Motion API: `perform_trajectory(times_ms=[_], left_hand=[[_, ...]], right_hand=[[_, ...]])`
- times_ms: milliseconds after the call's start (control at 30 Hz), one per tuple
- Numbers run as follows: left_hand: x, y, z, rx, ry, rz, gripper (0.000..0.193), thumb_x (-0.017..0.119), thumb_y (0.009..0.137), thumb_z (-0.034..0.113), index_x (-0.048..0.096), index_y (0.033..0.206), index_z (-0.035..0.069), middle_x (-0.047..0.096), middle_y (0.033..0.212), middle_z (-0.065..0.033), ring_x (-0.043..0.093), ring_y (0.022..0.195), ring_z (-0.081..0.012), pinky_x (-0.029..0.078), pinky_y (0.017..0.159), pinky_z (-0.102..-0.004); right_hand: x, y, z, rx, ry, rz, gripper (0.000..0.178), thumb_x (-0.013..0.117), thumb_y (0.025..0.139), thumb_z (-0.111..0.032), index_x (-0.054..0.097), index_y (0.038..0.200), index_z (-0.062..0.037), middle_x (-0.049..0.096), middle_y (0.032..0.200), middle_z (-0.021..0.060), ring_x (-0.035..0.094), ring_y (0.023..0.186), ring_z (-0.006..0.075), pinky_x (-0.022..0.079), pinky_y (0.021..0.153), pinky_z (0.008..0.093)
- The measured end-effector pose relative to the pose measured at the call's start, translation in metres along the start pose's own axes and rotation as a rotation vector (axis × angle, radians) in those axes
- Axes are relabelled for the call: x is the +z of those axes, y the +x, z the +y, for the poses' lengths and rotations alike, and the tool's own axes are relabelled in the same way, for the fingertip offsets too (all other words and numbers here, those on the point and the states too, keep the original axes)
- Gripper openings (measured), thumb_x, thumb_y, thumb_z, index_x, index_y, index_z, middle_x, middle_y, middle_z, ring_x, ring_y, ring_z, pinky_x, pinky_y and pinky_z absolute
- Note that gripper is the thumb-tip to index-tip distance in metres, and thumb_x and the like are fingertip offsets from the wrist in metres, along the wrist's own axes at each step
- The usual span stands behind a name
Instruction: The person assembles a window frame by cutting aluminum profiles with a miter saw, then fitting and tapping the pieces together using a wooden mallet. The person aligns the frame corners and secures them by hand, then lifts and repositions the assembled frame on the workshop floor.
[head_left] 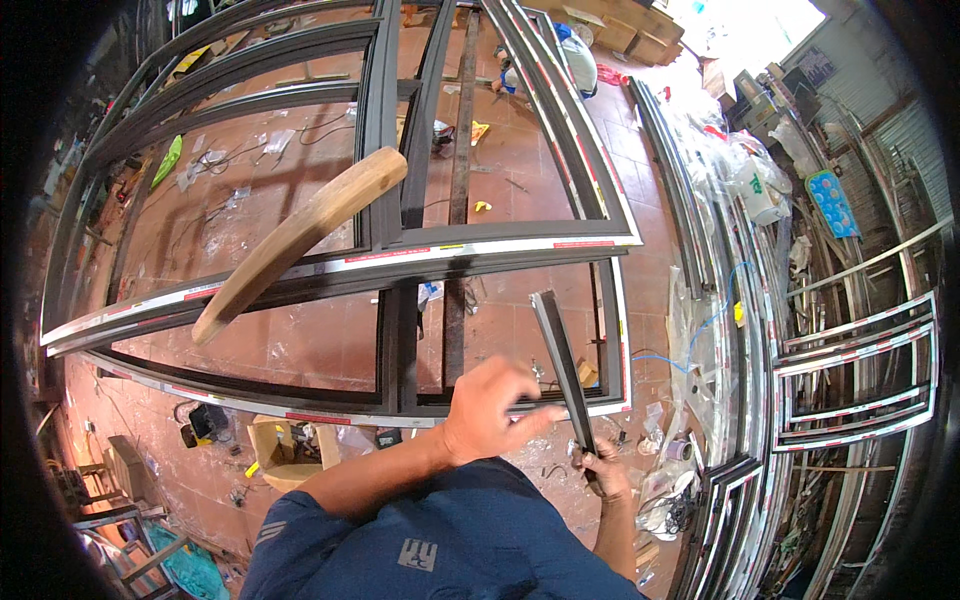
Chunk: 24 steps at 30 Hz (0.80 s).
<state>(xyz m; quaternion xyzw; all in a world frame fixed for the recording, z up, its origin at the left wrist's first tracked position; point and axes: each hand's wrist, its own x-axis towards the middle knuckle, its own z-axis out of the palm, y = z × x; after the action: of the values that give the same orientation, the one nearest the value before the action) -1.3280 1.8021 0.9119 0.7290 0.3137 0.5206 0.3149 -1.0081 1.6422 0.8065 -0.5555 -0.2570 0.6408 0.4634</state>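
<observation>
Tiled floor: framework joined, strip loose

Dark framework looks mostly assembled; one strip, raised before its near side, appears unfitted. Right grip clasps the strip's lower end; left grip is half-curled, blurred, thumb apart.

A slim, straight, dark strip slants up-left in the right fingers.

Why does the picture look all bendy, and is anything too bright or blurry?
In the head view, the fisheye lens curves the small metal frame at right; glare whites out the top right; the left hand looks blurry, the right hand clearer.
</observation>
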Motion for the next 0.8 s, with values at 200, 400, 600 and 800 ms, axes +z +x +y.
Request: perform_trajectory(times_ms=[200,400,600,800], left_hand=[[-0.010,0.029,0.031,-0.421,-0.412,-0.272,0.039,0.087,0.094,0.025,0.071,0.120,0.002,0.075,0.107,-0.0140,0.076,0.097,-0.0236,0.060,0.081,-0.0369],[0.002,0.014,0.034,-0.175,-0.249,-0.362,0.026,0.082,0.095,0.019,0.075,0.116,0.006,0.076,0.104,-0.0153,0.076,0.097,-0.0332,0.059,0.085,-0.0410],[0.002,-0.012,0.017,-0.475,-0.289,-0.355,0.025,0.081,0.097,0.024,0.077,0.112,0.004,0.076,0.095,-0.0138,0.076,0.085,-0.0285,0.060,0.075,-0.0412],[-0.016,-0.061,-0.006,0.122,0.287,-0.232,0.027,0.083,0.088,0.034,0.076,0.102,0.012,0.072,0.096,-0.0079,0.070,0.087,-0.0273,0.057,0.077,-0.0424]], right_hand=[[-0.014,0.004,0.019,0.034,-0.166,-0.110,0.038,0.083,0.092,-0.007,0.074,0.129,-0.0032,0.076,0.116,0.0064,0.070,0.108,0.0199,0.054,0.098,0.0375],[-0.017,0.008,0.009,-0.191,-0.570,-0.037,0.043,0.087,0.092,-0.017,0.073,0.131,-0.0034,0.075,0.120,0.0043,0.066,0.112,0.0193,0.052,0.099,0.0354],[0.068,-0.002,-0.066,-0.385,-0.949,0.111,0.029,0.083,0.092,-0.012,0.075,0.118,-0.0037,0.075,0.104,0.0069,0.068,0.099,0.0209,0.053,0.091,0.0367],[0.102,0.030,-0.102,-0.733,-1.527,0.319,0.038,0.085,0.089,-0.035,0.076,0.116,-0.0102,0.070,0.103,0.0105,0.066,0.099,0.0330,0.046,0.090,0.0498]])
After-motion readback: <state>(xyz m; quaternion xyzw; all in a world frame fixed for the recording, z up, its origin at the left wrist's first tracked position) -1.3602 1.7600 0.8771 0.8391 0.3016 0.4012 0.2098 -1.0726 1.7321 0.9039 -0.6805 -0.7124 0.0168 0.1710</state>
